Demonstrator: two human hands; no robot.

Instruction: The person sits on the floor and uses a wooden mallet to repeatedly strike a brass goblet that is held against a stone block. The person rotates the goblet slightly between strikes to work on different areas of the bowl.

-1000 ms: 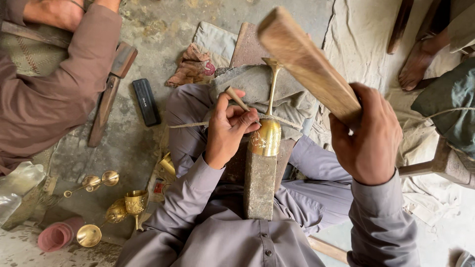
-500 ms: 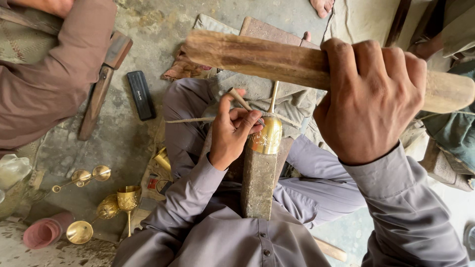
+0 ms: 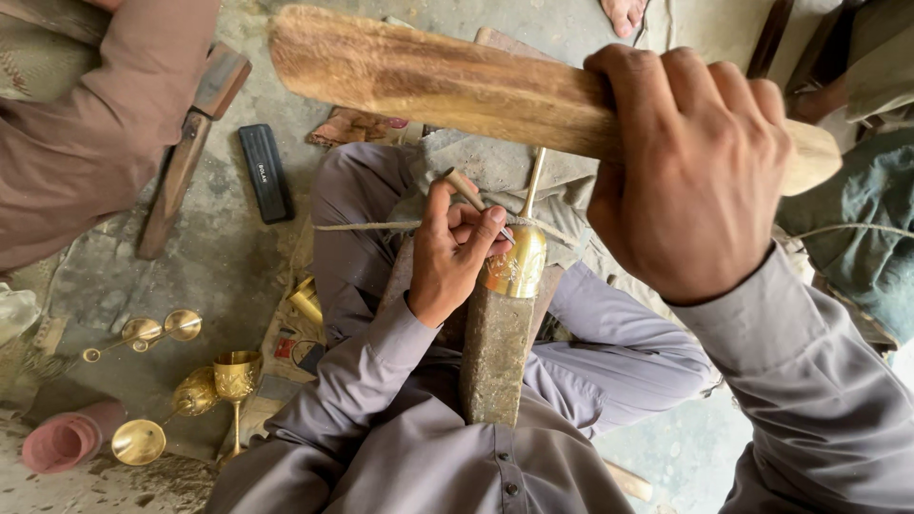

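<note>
The left hand (image 3: 457,252) pinches a thin punch (image 3: 473,198) between thumb and fingertips, its tip set against a shiny brass cup (image 3: 517,265) just right of those fingers. The cup lies on a worn block (image 3: 495,357) resting on the lap below the hand. The right hand (image 3: 690,171) is clenched around a thick wooden stick (image 3: 428,81), raised above the cup. Well left of the fingers, more brass goblets (image 3: 233,381) and a black case (image 3: 265,173) sit on the floor.

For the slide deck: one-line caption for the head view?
Right hand raises a wooden mallet while left hand holds a chisel to a brass goblet on a block.
</note>
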